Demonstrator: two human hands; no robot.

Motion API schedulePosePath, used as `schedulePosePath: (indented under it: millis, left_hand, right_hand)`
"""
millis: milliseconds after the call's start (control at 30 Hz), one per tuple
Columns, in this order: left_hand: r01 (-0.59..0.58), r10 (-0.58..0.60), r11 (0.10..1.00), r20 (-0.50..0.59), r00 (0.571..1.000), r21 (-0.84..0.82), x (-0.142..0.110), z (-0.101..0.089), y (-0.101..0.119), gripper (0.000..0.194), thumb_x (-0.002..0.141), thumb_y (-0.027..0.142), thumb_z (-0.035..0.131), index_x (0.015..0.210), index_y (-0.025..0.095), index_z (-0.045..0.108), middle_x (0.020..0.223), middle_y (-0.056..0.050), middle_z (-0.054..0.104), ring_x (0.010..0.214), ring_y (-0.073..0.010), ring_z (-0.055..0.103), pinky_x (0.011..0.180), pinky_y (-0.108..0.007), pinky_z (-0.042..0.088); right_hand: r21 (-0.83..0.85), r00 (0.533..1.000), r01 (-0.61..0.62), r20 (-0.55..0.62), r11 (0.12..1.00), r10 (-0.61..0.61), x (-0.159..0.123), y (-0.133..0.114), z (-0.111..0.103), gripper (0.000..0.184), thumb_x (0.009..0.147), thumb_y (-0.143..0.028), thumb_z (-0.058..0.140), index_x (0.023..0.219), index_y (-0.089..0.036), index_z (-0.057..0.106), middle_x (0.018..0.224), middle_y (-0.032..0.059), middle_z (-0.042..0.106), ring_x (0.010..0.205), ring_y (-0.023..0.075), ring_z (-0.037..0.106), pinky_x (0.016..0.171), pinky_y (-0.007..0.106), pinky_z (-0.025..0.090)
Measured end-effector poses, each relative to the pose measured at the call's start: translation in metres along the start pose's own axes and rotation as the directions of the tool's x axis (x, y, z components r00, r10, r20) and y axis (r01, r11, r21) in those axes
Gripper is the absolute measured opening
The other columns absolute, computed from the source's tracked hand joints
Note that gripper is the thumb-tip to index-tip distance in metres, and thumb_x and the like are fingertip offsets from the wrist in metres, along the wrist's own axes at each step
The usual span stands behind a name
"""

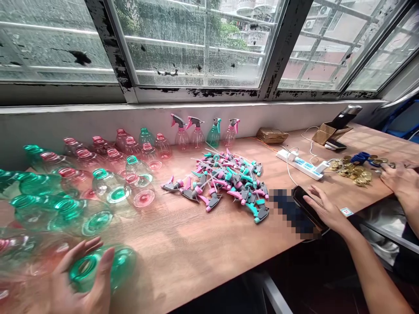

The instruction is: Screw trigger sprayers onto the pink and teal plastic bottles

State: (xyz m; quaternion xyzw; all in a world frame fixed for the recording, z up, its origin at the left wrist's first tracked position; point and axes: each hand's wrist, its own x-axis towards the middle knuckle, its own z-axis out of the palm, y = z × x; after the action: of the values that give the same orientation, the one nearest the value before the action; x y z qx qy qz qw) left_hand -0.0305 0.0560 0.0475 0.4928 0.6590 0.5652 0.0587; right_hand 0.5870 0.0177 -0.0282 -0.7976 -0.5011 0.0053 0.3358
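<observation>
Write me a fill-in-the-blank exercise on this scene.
1. The left hand is around a ____ bottle.
2. Exactly ____ upright bottles have fitted spray heads.
3. As pictured, the power strip lies to the ____ of the loose spray heads.
4. Another person's hand is near ____-coloured pieces.

Missing: green; four; right; gold.

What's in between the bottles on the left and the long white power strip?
A messy pile of pink, green and grey spray tops lies between them on the table. The head view shows it.
</observation>
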Motion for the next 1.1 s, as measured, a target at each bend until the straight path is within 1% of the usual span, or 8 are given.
schedulePosePath:
  millis: [100,233,333,433,567,700,933,1100]
  left_hand:
    - [-0.043,0.043,0.999,0.134,0.99,-0.003,-0.012,0.016,0.008,0.063,0.076,0.071,0.072,0.119,0.025,0.069,0.117,-0.008,0.072,0.11,-0.0388,0.067,0.107,-0.059,0.048]
    - [-0.117,0.151,0.987,0.392,0.907,-0.11,-0.036,0.043,0.013,0.053,0.085,0.058,0.073,0.124,0.024,0.062,0.12,-0.009,0.07,0.104,-0.032,0.069,0.096,-0.046,0.056]
    - [-0.234,0.316,0.948,0.543,0.778,-0.217,-0.055,0.059,0.014,0.057,0.089,0.046,0.075,0.136,0.026,0.052,0.125,-0.01,0.066,0.109,-0.0303,0.07,0.098,-0.044,0.056]
    - [-0.301,0.397,0.918,0.596,0.697,-0.26,-0.072,0.063,0.01,0.066,0.09,0.039,0.075,0.146,0.028,0.041,0.136,-0.014,0.061,0.126,-0.0339,0.063,0.107,-0.051,0.052]
    - [-0.244,0.342,0.94,0.645,0.684,-0.239,-0.086,0.056,-0.005,0.083,0.09,0.039,0.073,0.157,0.032,0.024,0.156,-0.017,0.049,0.141,-0.038,0.053,0.113,-0.06,0.048]
    - [-0.113,0.225,0.972,0.689,0.689,-0.204,-0.092,0.051,-0.022,0.086,0.087,0.04,0.073,0.157,0.035,0.022,0.16,-0.014,0.047,0.143,-0.0403,0.051,0.111,-0.064,0.05]
    - [-0.065,0.231,0.958,0.613,0.756,-0.281,-0.101,0.06,-0.033,0.08,0.083,0.039,0.069,0.152,0.038,0.029,0.143,-0.01,0.064,0.124,-0.0391,0.068,0.104,-0.064,0.058]
    - [-0.311,0.334,0.94,0.544,0.77,-0.138,-0.092,0.046,-0.025,0.071,0.092,0.042,0.065,0.154,0.031,0.033,0.149,-0.016,0.055,0.135,-0.0409,0.056,0.108,-0.064,0.05]
  right_hand:
    - [0.019,0.997,0.014,-0.072,1.0,-0.013,-0.009,-0.015,0.003,0.066,0.098,-0.062,0.045,0.146,-0.016,0.049,0.141,0.0243,0.064,0.133,0.0434,0.059,0.109,0.061,0.049]
    - [0.016,0.958,0.131,-0.259,0.991,-0.122,-0.062,-0.065,0.032,0.056,0.102,-0.053,0.046,0.145,-0.017,0.049,0.147,0.0223,0.056,0.142,0.0402,0.047,0.118,0.06,0.037]
    - [0.04,0.84,0.526,-0.183,0.85,-0.511,-0.119,-0.123,0.063,0.038,0.102,-0.029,0.057,0.14,-0.024,0.053,0.133,0.017,0.065,0.126,0.0363,0.062,0.107,0.058,0.049]
    - [0.163,0.699,0.708,-0.03,0.687,-0.714,-0.158,-0.177,0.085,0.05,0.1,-0.016,0.06,0.146,-0.023,0.045,0.133,0.0163,0.065,0.124,0.0338,0.062,0.103,0.054,0.052]
    - [0.292,0.71,0.637,0.136,0.713,-0.691,-0.167,-0.224,0.094,0.045,0.101,-0.02,0.059,0.144,-0.024,0.048,0.136,0.0148,0.064,0.126,0.0345,0.06,0.101,0.052,0.053]
    - [0.396,0.755,0.475,0.274,0.785,-0.595,-0.159,-0.239,0.095,0.042,0.102,-0.024,0.057,0.142,-0.028,0.049,0.139,0.0109,0.063,0.126,0.0319,0.06,0.104,0.048,0.054]
    - [0.486,0.652,0.29,0.53,0.825,-0.541,-0.156,-0.244,0.092,0.047,0.099,-0.032,0.066,0.144,-0.036,0.05,0.152,0.0038,0.055,0.142,0.0284,0.048,0.121,0.048,0.039]
    - [0.532,0.667,0.257,0.506,0.807,-0.547,-0.156,-0.244,0.091,0.04,0.099,-0.034,0.067,0.138,-0.033,0.057,0.149,0.0065,0.059,0.139,0.0302,0.052,0.118,0.048,0.044]
